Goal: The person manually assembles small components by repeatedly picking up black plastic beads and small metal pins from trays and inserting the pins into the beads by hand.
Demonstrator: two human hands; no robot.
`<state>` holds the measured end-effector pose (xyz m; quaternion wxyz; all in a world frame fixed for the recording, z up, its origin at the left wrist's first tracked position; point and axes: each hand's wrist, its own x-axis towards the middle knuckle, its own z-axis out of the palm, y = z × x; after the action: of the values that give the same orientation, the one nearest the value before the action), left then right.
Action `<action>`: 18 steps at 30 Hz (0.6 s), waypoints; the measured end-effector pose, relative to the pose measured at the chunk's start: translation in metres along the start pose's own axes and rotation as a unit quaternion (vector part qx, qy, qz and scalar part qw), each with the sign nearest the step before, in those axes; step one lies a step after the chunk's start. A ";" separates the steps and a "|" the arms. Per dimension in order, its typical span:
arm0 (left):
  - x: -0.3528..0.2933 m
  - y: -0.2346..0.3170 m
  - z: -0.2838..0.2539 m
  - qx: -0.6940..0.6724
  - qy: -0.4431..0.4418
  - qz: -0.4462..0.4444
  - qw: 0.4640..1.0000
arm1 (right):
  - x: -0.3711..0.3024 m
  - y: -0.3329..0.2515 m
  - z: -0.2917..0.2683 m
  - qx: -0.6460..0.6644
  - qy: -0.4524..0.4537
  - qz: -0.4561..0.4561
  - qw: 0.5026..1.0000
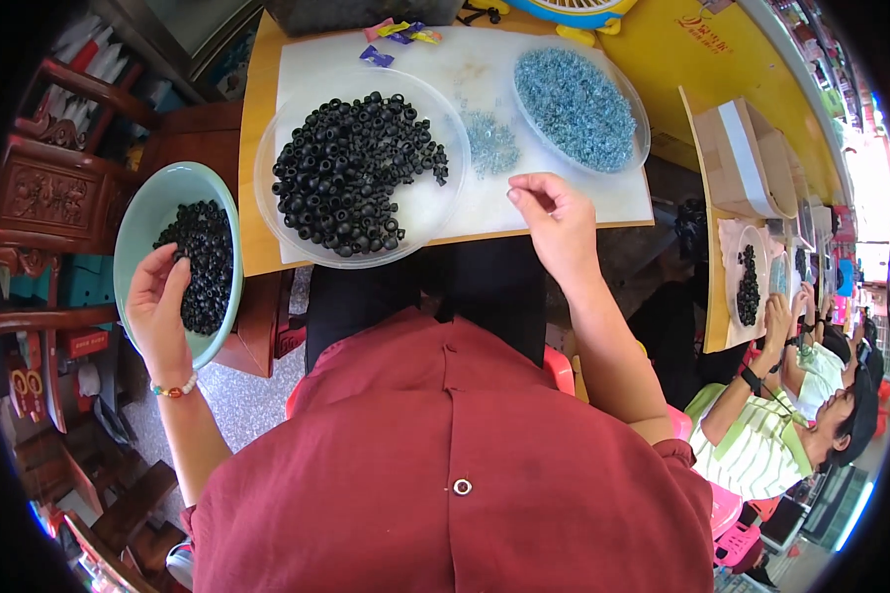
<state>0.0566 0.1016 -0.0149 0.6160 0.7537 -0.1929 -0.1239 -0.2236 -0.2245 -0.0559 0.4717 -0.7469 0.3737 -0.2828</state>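
My left fingers (152,267) curl, grip unclear, over glossy black beads (208,272) inside a round green rim (140,198), right fingers (537,182) pinched above bare white sheet (489,205).

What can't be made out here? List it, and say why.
Head view, right hand: anything in its pinch is too small to tell.
Head view, left hand at the green bowl: anything held is too small to tell.
Head view, dark box: the top edge cuts it off.
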 end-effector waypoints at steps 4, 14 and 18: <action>-0.008 0.002 0.006 0.151 0.006 0.019 0.988 | 0.013 0.012 0.010 -0.086 0.018 -0.042 0.995; -0.004 0.043 0.127 0.251 -0.137 0.287 0.914 | 0.018 0.010 0.037 -0.227 0.075 -0.126 0.963; 0.011 0.038 0.167 0.300 -0.159 0.336 0.879 | 0.017 0.009 0.041 -0.218 0.096 -0.146 0.960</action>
<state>-0.0097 -0.0569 -0.0124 0.3261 0.7623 -0.5579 0.0357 -0.1849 -0.2206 -0.0793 0.2128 -0.8474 0.3565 -0.3310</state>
